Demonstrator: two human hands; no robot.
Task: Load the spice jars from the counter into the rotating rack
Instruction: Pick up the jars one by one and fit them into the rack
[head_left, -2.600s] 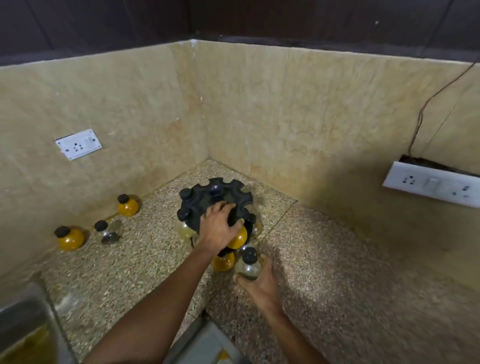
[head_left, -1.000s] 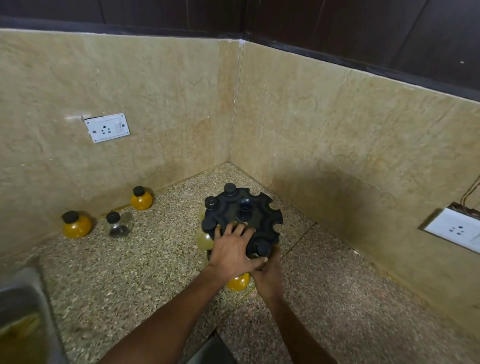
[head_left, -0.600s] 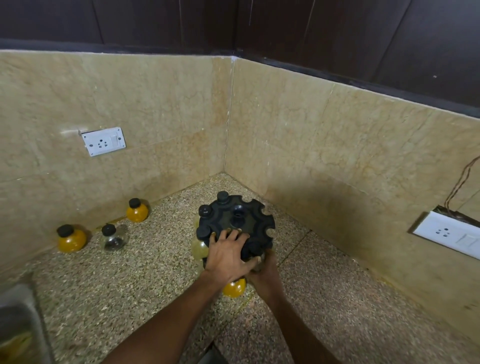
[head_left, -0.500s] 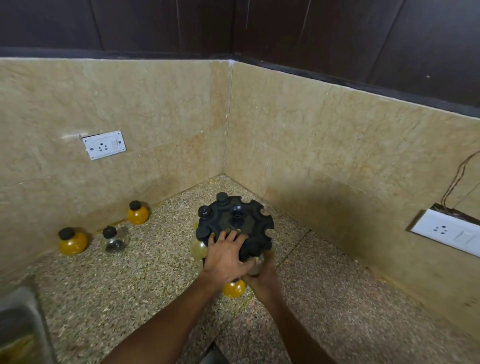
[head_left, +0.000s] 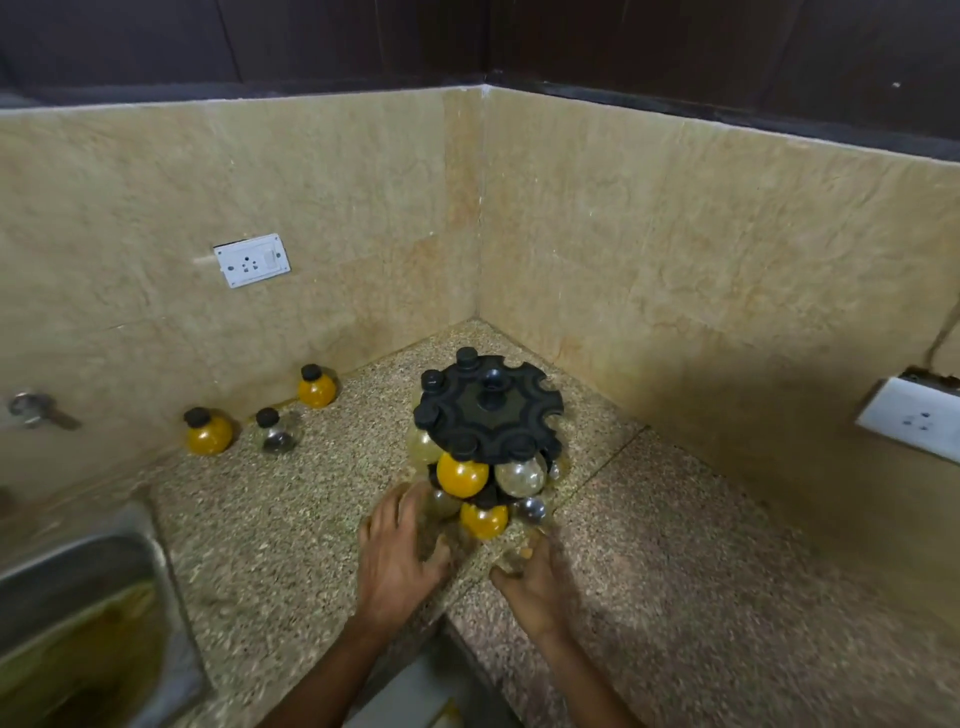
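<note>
1. Rack (head_left: 491, 410): centre frame, upper tier part filled, right-side slots empty.
2. My left hand (head_left: 397, 553) and right hand (head_left: 535, 587): low centre, blurred, fingers loosely spread; I cannot tell if either holds anything.
3. Loose jars, left of frame: yellow jar (head_left: 208, 431), clear jar (head_left: 275, 431), second yellow jar (head_left: 316, 387); I judge fetching the nearest is next, gripped at the neck.

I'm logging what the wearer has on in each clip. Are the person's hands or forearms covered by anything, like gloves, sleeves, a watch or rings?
Nothing shows on either. The left hand and right hand are bare, without gloves, and no ring or watch is visible, though motion blur softens the fingers. Both forearms are uncovered down to the bottom edge of the picture, with no sleeve cuff in view.
</note>
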